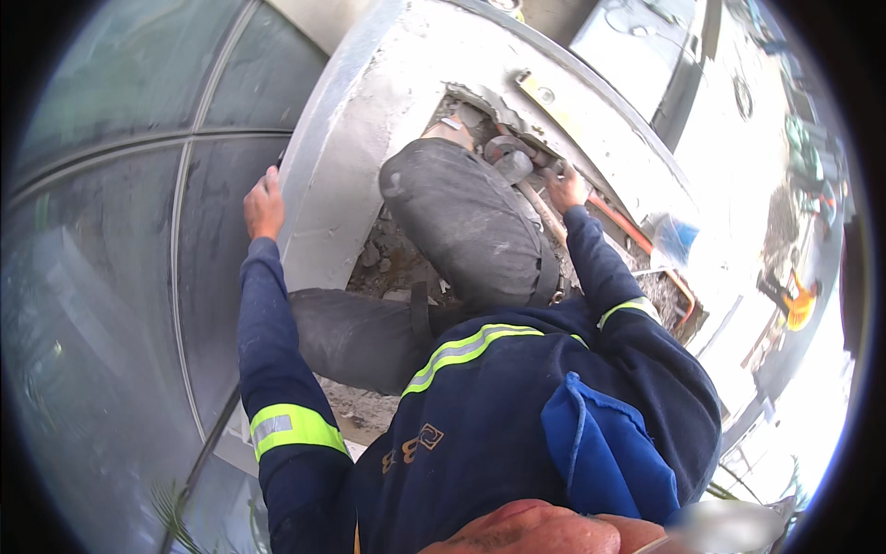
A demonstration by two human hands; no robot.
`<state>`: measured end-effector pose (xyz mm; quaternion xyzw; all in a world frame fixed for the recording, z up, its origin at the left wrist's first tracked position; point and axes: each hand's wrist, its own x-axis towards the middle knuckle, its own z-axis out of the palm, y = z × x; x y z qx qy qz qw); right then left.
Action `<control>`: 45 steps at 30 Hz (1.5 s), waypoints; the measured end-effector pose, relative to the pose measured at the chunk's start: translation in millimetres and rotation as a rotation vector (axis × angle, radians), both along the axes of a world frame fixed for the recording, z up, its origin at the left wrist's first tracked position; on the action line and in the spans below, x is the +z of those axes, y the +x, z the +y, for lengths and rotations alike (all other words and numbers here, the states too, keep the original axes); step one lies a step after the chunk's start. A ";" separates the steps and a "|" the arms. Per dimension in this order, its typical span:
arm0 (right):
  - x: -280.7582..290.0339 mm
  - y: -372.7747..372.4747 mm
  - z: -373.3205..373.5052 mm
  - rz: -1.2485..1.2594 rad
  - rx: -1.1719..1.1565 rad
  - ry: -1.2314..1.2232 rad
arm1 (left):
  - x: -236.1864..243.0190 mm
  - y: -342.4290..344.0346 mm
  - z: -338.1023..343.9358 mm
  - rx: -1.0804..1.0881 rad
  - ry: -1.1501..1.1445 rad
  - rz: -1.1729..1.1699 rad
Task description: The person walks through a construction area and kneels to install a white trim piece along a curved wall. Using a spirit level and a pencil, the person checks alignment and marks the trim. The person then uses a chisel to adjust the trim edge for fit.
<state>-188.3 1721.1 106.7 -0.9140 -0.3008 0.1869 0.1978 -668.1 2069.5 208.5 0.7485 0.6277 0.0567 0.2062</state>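
Observation:
My left hand (265, 205) is closed at the outer edge of a pale, plastered ledge (323, 203), by the glass panels. A small dark bit shows at its fingertips, too small to name. My right hand (566, 188) has its fingers curled over the broken-out hollow beyond my knee. What it grips, if anything, is hidden. Just left of it lies a mallet-like tool with a grey head (513, 167) and a pale handle (543, 212). Behind that head is a rounded grey and reddish piece (501, 148) that I cannot make out.
Tall glass panels (101, 277) stand at the left. A yellowish level-like bar (546, 100) lies on the far ledge. An orange pipe (620, 222) runs along the hollow's right side, near a clear-and-blue plastic container (676, 238). Rubble (386, 254) surrounds my legs. A person in orange (799, 303) is far right.

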 end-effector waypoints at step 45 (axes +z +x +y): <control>103.1 -149.9 335.7 0.212 1.539 0.807 | 14.8 4.8 -5.9 0.110 -0.041 0.071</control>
